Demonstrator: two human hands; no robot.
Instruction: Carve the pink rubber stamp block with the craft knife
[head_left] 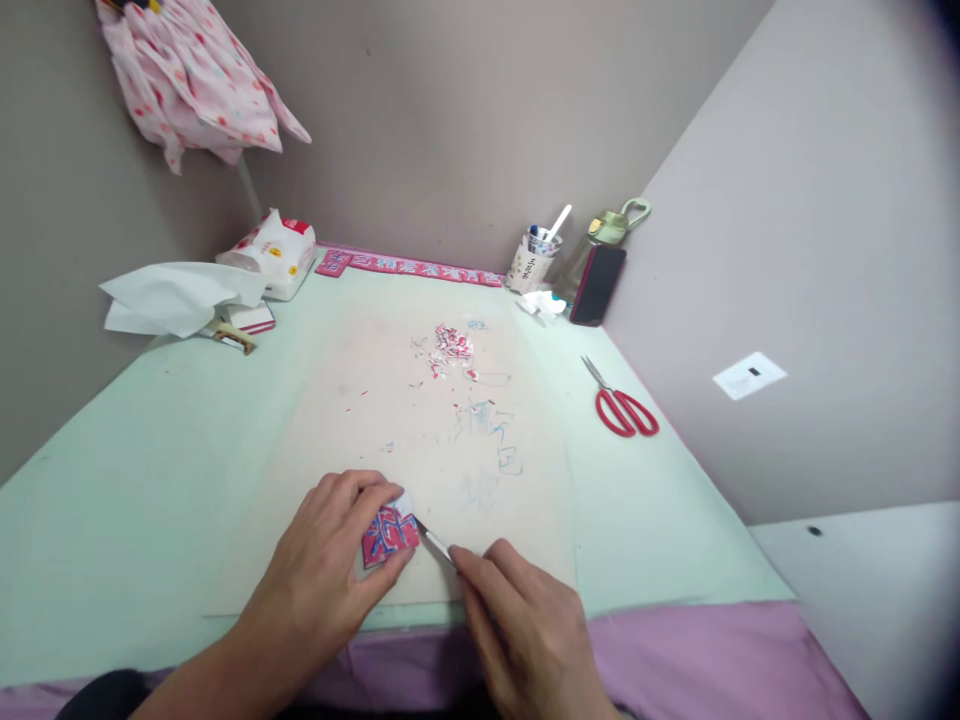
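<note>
My left hand (337,545) holds a small red card (386,537) with blue and white carved marks, gripped between thumb and fingers just above the board. In my right hand (525,620) is a slim metal carving knife (437,543), held like a pen. Its tip meets the right edge of the card. Under both hands lies a pale board (300,520) with faint blue pen marks. A heap of red and white shavings (454,345) sits farther up the board, with loose bits scattered around it.
Red-handled scissors (626,410) lie at the right. A phone (598,285), a green-lidded bottle (592,255) and a pen cup (531,262) stand at the back right. Several red carved pieces (420,268) line the wall. Tissues (277,255) and white paper (172,300) are at the back left.
</note>
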